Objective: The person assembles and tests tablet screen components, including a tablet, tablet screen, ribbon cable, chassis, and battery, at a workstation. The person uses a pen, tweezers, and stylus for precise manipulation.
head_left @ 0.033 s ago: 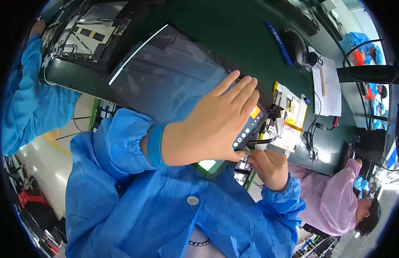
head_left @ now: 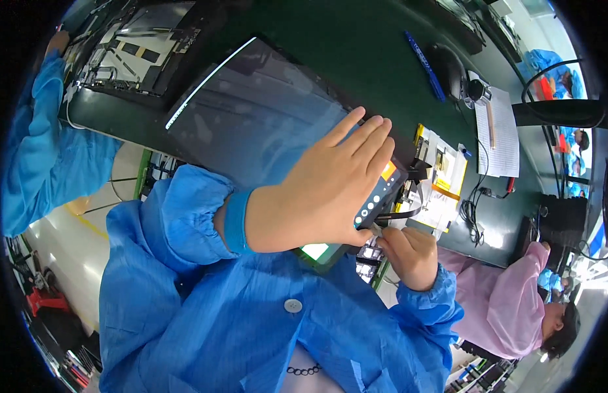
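Observation:
A large dark display panel (head_left: 258, 108) lies slantwise on the dark green bench in front of me. Its screen is lit, with a white strip at the far left edge and small icons by the right end. My left hand (head_left: 323, 187) rests flat across it, fingers stretched out and holding nothing. At the panel's near right corner my right hand (head_left: 412, 255) is closed in a pinch, close to the left thumb. What those fingers grip is too small to make out. A black flat cable (head_left: 403, 214) loops from the panel toward a white-and-yellow flat part (head_left: 448, 173).
An opened device with bare inner parts (head_left: 130, 62) lies at the far left, near a co-worker's blue sleeve (head_left: 38, 150). To the right are a blue pen (head_left: 426, 67), a black mouse (head_left: 450, 72), paper sheets (head_left: 503, 131) and a coiled black cable (head_left: 471, 216). A person in pink (head_left: 497, 301) sits at right.

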Tool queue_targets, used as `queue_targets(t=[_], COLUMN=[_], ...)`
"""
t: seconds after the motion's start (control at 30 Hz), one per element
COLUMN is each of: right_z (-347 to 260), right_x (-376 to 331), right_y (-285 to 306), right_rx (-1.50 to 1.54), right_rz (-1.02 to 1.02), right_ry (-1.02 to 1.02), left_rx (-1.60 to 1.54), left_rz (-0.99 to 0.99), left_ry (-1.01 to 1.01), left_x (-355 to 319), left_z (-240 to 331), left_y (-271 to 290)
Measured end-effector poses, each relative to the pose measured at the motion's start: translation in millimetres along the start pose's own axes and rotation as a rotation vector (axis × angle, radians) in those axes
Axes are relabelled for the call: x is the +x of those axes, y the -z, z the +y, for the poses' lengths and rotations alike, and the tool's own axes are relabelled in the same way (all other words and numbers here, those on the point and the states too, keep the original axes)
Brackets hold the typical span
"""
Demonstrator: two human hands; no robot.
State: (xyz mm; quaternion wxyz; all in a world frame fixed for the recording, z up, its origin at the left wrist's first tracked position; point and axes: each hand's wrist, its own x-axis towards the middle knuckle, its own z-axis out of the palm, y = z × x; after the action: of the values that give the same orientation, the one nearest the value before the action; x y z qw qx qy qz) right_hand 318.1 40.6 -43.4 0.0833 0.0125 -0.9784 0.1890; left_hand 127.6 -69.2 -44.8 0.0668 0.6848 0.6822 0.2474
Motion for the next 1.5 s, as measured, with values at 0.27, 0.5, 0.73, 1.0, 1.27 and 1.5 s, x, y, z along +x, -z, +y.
queue_targets(t=[0.27,0.5,0.73,1.0,1.27,1.5], right_z=[-9,8,-8,81,100,111], right_x=[-67,-140,-90,28,43,46], right_y=[15,-3,32,46,37,33], right_rx=[-0.115,0.003,0.012,0.11,0.171,0.255], right_rz=[0.189,0.751,0.352,0.128,0.132,0.082], right_ry=[-0.138,-1.194,-0.945,-0.045,0.02,0.015], left_rx=[0.076,-0.072,-0.137,0.046,0.009,-0.009], left_rz=[-0.049,-0.144,-0.278,-0.358,-0.227,-0.288], left_ry=[-0.046,0.02,-0.132,-0.384,-0.199,-0.178], left_x=[2,-29,-27,-10,4,2], left_z=[-7,-10,18,20,7,5], left_y=[4,43,58,30,29,39])
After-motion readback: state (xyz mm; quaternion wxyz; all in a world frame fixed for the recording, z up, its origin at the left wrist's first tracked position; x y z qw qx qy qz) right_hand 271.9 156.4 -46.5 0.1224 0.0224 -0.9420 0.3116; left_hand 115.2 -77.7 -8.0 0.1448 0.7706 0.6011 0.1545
